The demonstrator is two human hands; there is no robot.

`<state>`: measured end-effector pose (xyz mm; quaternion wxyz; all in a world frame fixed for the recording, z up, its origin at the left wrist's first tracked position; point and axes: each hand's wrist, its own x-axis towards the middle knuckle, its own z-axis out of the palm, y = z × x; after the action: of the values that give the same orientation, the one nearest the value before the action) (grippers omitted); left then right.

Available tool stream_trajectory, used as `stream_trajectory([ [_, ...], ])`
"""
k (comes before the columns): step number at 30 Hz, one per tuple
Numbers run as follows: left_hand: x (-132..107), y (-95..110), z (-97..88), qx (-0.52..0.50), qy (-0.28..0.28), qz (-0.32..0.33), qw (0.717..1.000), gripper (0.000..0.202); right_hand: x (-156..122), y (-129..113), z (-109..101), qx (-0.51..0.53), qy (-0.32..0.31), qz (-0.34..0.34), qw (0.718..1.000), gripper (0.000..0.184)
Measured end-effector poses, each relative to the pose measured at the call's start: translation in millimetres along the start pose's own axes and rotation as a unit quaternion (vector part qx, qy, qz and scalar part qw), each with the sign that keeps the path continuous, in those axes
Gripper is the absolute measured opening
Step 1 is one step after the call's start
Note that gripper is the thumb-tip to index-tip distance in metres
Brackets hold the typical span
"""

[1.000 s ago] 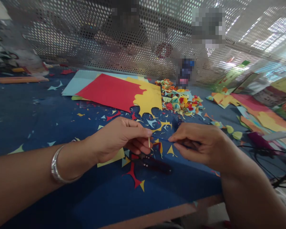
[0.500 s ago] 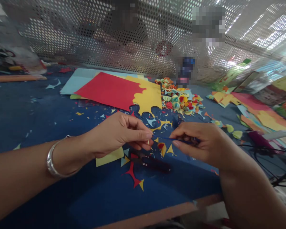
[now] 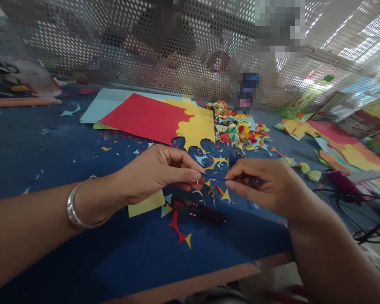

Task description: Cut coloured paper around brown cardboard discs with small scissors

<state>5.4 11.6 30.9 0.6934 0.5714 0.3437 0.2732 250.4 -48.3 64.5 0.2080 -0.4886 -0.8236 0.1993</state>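
Note:
Between my two hands runs a thin blue cord [image 3: 214,176], pulled nearly straight. My left hand [image 3: 164,175] pinches one end between thumb and fingertips; a tiny pale tip shows under the thumb, too small to name. My right hand [image 3: 262,183] is closed on the other part, with more blue inside its curled fingers. Just below the cord is a small folded red and yellow paper piece [image 3: 217,192], seen nearly edge-on; whether it hangs or lies I cannot tell. Dark-handled scissors [image 3: 205,212] lie on the blue table under the hands, near a red paper scrap [image 3: 176,226].
Behind the hands lie a red sheet [image 3: 145,120], a scalloped yellow sheet [image 3: 199,124] and a pile of small folded paper pieces [image 3: 240,131]. A perforated metal screen [image 3: 120,55] stands at the back. Black cables [image 3: 345,211] are at the right.
The folded red and yellow piece has turned from showing its face to nearly edge-on. Both hands keep their grip on the cord, and the span between them has slackened slightly.

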Motion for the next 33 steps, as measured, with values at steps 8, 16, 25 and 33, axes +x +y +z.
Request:
stream_trajectory([
  [8, -1, 4, 1.2, 0.039, -0.007, 0.030, 0.999, 0.010, 2, 11, 8, 0.091, -0.045, 0.049, 0.994, 0.028],
  [16, 0, 3, 2.1, 0.065, -0.007, 0.043, 0.997, 0.007, 7, 3, 5, 0.131, -0.128, 0.045, 0.982, 0.023],
  [25, 0, 16, -8.8, 0.062, 0.012, 0.073, 0.995, 0.006, 9, 5, 5, 0.145, -0.133, 0.105, 0.975, 0.020],
  [33, 12, 22, -32.1, -0.009, 0.076, 0.072, 0.994, 0.009, 6, 14, 5, 0.134, -0.088, 0.145, 0.976, 0.024],
])
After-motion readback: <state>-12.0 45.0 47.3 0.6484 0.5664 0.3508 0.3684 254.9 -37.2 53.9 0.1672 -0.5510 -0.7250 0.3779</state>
